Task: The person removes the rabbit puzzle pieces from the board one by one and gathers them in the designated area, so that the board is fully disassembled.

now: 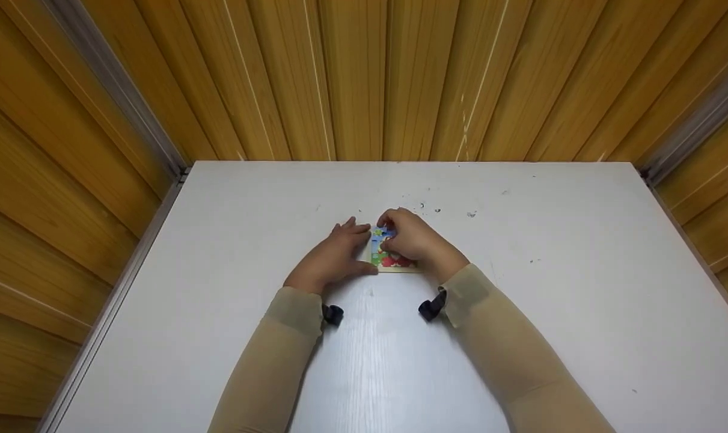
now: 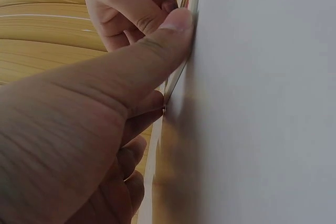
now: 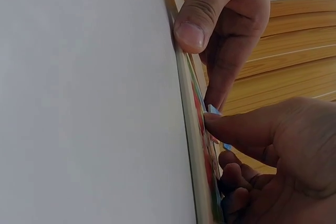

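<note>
A small wooden picture puzzle [image 1: 376,255] with a pale frame lies flat on the white table, printed in blue, green and red. At its left side my left hand [image 1: 341,249] is spread, the thumb [image 3: 191,35] pressing the near left corner and the fingers reaching along the left edge. My right hand [image 1: 413,240] comes over the right part of the puzzle and covers much of it. Between its thumb and fingers it pinches a light blue puzzle piece [image 3: 213,110], which stands tilted up from the picture.
The white table [image 1: 249,204] runs out on all sides of the hands, with small dark scuff marks [image 1: 471,214] beyond the puzzle. Wood-patterned panels [image 1: 357,78] rise behind it, with metal rails [image 1: 120,84] at the corners.
</note>
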The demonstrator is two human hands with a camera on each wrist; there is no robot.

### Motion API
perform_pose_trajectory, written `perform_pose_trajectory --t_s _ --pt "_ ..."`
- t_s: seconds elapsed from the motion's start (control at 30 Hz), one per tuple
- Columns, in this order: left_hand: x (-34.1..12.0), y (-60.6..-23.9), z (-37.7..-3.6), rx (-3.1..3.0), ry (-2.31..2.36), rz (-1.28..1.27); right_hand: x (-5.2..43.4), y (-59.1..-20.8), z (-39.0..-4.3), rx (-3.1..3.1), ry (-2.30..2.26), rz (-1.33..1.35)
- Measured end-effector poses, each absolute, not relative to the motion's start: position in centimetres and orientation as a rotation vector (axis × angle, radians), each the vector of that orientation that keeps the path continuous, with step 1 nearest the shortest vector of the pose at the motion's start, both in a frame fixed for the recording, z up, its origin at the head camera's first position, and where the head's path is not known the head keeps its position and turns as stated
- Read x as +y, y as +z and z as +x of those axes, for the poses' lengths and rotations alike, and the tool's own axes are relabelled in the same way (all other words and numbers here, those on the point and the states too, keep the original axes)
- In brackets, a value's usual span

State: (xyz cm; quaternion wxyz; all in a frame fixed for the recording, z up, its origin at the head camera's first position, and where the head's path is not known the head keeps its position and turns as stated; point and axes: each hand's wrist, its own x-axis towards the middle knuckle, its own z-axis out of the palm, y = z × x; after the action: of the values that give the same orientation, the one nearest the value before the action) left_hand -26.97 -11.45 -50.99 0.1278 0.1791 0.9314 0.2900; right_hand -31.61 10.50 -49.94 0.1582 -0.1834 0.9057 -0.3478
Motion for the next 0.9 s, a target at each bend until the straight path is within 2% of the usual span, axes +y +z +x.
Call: perform_pose_trajectory --t_s 0.6,0.9 --pt "-11.6 -50.9 -26.8 2.708 0.826 0.497 11.7 -49.6 -31.8 2.500 -1.124 -0.445" --pt "-11.5 -50.6 -27.1 2.692 0.828 0.454 16.3 -48.7 -32.7 2.565 -1.105 -0.389"
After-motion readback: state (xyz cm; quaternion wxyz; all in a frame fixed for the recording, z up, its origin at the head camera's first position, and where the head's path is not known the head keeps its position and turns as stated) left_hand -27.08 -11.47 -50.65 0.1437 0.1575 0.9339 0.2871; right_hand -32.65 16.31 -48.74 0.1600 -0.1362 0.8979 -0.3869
